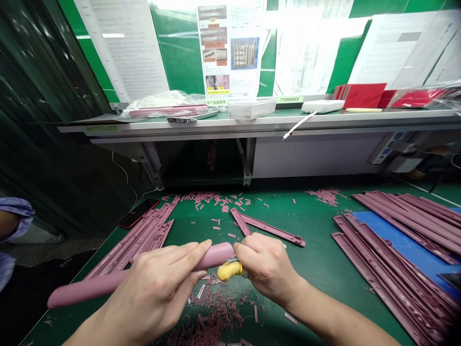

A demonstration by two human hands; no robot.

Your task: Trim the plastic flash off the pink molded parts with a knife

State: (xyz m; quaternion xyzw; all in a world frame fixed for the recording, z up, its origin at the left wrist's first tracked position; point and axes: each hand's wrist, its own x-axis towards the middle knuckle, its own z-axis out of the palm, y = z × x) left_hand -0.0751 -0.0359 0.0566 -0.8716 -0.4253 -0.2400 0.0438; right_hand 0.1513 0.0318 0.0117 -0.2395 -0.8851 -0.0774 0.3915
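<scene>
A long rounded pink plastic strip [86,288] lies slantwise across my view, raised over the green table. My left hand [158,278] is closed around its middle, fingers on top and thumb below. At the strip's right end, my right hand [264,262] is closed on a small blade [232,260], with its edge against or very near that end. A yellow wrapping [229,270], seemingly on my right thumb, sits just under the blade. Below my hands are fine pink shavings [212,312]. Two pink strips [272,229] lie just beyond my right hand.
Pink strips [144,240] lie at the left beside a phone [139,213]. More strips [389,274] are at the right, some on a blue sheet [421,245]. Pink scraps [205,197] lie towards the back. A shelf [223,127] crosses behind. A person's sleeve [21,211] shows far left.
</scene>
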